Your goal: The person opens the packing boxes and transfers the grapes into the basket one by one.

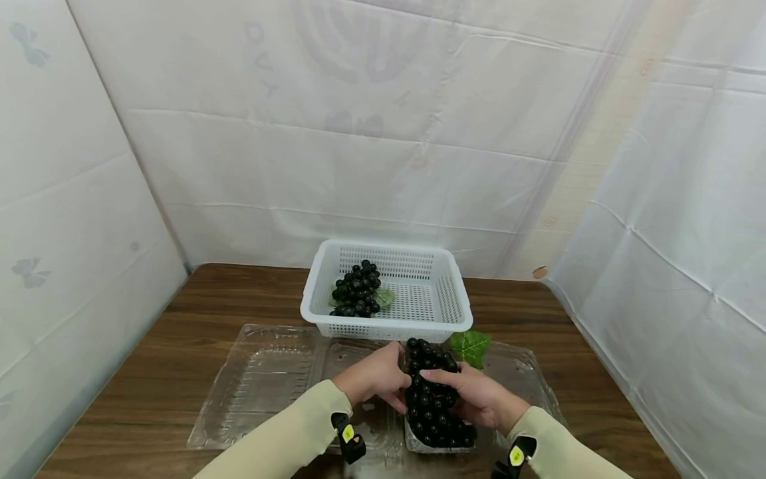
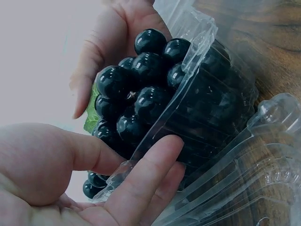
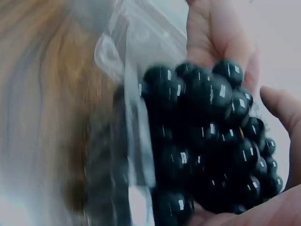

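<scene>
A bunch of black grapes sits heaped in a small clear plastic box, rising above its rim. On the box's left side my left hand pinches the wall, thumb inside against the grapes and fingers outside. My right hand holds the bunch from the right, with its thumb over the top grapes. The left wrist view shows grapes partly behind the clear wall. In the right wrist view, grapes bulge over the rim. The box's bottom is hidden.
A white basket stands behind the hands, with another black grape bunch and leaves inside. Clear plastic containers lie left and right on the wooden table. A green leaf lies beyond my right hand.
</scene>
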`<state>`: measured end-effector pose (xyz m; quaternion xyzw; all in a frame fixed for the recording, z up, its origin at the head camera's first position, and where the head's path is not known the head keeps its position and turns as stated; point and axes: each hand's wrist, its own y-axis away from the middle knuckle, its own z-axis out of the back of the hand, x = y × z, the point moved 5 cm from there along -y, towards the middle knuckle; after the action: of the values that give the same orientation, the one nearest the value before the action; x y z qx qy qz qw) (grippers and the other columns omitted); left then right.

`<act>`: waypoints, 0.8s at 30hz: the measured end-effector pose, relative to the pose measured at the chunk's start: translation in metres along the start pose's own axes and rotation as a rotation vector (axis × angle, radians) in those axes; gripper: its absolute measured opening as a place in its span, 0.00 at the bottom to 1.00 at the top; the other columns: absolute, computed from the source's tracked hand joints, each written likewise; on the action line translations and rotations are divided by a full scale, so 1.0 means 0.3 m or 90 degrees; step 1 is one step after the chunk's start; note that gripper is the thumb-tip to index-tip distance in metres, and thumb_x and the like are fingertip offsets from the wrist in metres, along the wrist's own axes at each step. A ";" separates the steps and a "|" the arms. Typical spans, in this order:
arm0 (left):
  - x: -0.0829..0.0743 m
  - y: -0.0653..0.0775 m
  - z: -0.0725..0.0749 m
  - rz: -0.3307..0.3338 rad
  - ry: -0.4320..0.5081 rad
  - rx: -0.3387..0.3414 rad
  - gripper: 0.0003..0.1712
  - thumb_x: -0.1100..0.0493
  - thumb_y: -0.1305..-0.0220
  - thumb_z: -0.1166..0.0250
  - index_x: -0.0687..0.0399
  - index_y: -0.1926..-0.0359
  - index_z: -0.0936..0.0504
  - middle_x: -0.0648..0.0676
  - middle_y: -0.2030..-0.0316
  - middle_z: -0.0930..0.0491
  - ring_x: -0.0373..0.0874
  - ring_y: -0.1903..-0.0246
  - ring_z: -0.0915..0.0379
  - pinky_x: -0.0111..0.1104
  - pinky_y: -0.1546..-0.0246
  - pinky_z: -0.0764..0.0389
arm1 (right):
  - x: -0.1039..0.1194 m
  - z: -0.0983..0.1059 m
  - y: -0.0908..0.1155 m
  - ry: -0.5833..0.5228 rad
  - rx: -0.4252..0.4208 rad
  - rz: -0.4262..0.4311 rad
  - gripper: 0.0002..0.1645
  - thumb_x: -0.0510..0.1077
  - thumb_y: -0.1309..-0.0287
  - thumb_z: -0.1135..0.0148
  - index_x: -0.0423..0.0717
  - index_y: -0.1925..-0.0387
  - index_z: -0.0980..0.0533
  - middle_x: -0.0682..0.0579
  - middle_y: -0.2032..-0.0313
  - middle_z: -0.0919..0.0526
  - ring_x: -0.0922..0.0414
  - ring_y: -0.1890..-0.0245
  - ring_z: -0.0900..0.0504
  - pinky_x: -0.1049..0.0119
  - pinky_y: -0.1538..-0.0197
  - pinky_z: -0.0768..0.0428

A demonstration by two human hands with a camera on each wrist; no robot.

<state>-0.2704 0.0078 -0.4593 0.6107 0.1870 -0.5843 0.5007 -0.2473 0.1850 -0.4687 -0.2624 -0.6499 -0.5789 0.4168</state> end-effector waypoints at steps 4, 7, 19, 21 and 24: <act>-0.002 0.004 -0.002 0.000 0.000 0.000 0.39 0.74 0.35 0.38 0.64 0.26 0.44 0.74 0.45 0.28 0.58 0.73 0.17 0.45 0.72 0.11 | -0.006 -0.028 -0.003 -0.008 -0.025 0.012 0.77 0.56 0.40 0.26 0.36 0.23 0.78 0.23 0.24 0.65 0.23 0.26 0.51 0.29 0.28 0.39; -0.004 0.004 -0.002 -0.002 0.000 0.003 0.39 0.74 0.35 0.38 0.64 0.26 0.43 0.71 0.51 0.26 0.58 0.74 0.17 0.45 0.72 0.11 | -0.013 -0.035 -0.007 -0.002 -0.062 0.014 0.78 0.56 0.43 0.24 0.36 0.22 0.76 0.22 0.25 0.63 0.23 0.26 0.51 0.29 0.28 0.39; -0.002 0.006 0.002 -0.011 0.002 0.013 0.38 0.74 0.34 0.39 0.63 0.27 0.43 0.70 0.51 0.26 0.58 0.74 0.18 0.45 0.72 0.11 | -0.034 -0.055 -0.037 -0.107 -0.061 0.052 0.60 0.47 0.43 0.25 0.40 0.29 0.61 0.34 0.43 0.25 0.50 0.59 0.11 0.51 0.54 0.10; -0.001 0.007 0.000 -0.013 -0.002 0.012 0.38 0.74 0.34 0.39 0.64 0.27 0.43 0.69 0.54 0.25 0.57 0.74 0.18 0.45 0.72 0.11 | -0.035 -0.054 -0.037 -0.109 -0.057 0.053 0.59 0.47 0.42 0.26 0.40 0.29 0.60 0.35 0.44 0.23 0.50 0.60 0.11 0.52 0.54 0.10; 0.000 0.010 -0.003 -0.013 -0.020 0.002 0.37 0.73 0.33 0.38 0.64 0.27 0.43 0.68 0.63 0.22 0.56 0.75 0.18 0.45 0.72 0.11 | -0.034 -0.049 -0.033 -0.095 -0.064 0.046 0.61 0.48 0.43 0.27 0.41 0.27 0.62 0.34 0.43 0.24 0.50 0.60 0.11 0.53 0.55 0.10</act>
<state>-0.2674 0.0071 -0.4583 0.6005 0.1841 -0.5991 0.4965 -0.2468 0.1703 -0.4830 -0.3490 -0.6392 -0.5743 0.3741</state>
